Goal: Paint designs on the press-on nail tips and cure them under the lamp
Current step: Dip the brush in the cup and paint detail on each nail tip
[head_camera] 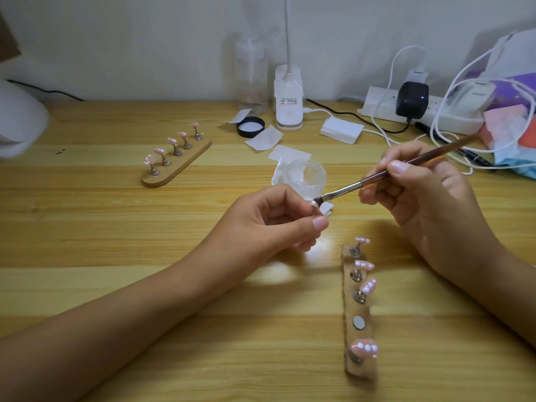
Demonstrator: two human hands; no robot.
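Painting is the step in hand: the left hand (pixel 269 221) has its fingers curled and pinches a small metal peg stand carrying a pink press-on nail tip (pixel 314 203), held up over the pale wooden table (pixel 116 242). The right hand (pixel 429 192) grips a slim brown-handled brush (pixel 435 154) like a pen, its dark bristles touching that tip. By my reading, the next move calls for short, steady strokes, then setting the peg on the bare round magnet (pixel 359 322) of the near oblong wooden holder (pixel 348 288), which carries four other dotted pink tips. A clear round jar (pixel 307 177) sits just behind the bristles, and white cables (pixel 385 82) crowd the far right near the brush's tail. Open tabletop lies to the left, with a second wooden holder of five tips (pixel 177 163) well apart
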